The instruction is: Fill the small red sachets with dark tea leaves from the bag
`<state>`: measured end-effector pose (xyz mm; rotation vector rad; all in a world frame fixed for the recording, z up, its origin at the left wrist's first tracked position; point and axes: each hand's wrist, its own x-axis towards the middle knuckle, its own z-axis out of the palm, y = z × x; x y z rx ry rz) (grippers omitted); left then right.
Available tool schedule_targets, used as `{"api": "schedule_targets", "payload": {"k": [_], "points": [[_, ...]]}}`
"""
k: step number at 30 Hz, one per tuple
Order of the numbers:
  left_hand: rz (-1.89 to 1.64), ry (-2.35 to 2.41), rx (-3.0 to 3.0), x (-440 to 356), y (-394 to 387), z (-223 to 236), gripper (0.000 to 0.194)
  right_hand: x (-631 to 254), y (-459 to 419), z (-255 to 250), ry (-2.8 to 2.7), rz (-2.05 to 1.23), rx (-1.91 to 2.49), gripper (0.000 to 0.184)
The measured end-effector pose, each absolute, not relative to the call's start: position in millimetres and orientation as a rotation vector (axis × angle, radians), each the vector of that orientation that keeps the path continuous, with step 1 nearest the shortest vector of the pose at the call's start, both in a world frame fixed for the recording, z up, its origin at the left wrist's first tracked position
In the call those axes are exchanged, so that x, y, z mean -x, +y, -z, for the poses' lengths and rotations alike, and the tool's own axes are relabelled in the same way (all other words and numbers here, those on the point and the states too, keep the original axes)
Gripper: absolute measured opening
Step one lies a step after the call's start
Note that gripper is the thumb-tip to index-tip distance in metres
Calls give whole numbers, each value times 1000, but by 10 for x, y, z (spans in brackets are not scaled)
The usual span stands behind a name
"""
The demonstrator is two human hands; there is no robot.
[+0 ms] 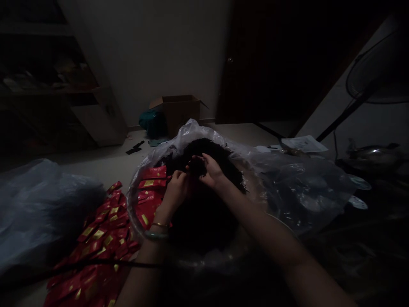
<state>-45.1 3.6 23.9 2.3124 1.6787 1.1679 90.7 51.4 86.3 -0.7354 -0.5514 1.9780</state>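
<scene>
My right hand (212, 171) is cupped around a clump of dark loose leaves (198, 167) that look like tea. Close beside it, my left hand (175, 189) is closed, its fingers pinching a dim red packet that barely shows in the dark. Both hands are above a wide round container lined with clear plastic (191, 128). A heap of the same dark leaves (207, 149) fills much of it. Several red packets with gold labels (148, 200) lie inside its left side, near my left wrist.
Many more red packets (105, 230) are piled on the floor at the left, beside a large clear plastic bag (47, 209). An open cardboard box (180, 113) and a green bag (152, 123) stand by the wall. A standing fan (377, 72) is at the right.
</scene>
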Motion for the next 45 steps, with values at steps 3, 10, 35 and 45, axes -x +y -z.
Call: {"api": "schedule_targets", "payload": {"k": [3, 10, 35, 45], "points": [[-1193, 1533, -2271, 499, 23, -275, 17, -899, 511, -834, -655, -1926, 803, 35], [-1181, 1417, -2225, 587, 32, -256, 18, -873, 455, -758, -1161, -1678, 870, 46], [-1299, 1487, -2126, 671, 33, -198, 14, -973, 388, -783, -2730, -531, 995, 8], [-1184, 1577, -2074, 486, 65, 91, 53, -1009, 449, -715, -2258, -966, 1151, 19]]}}
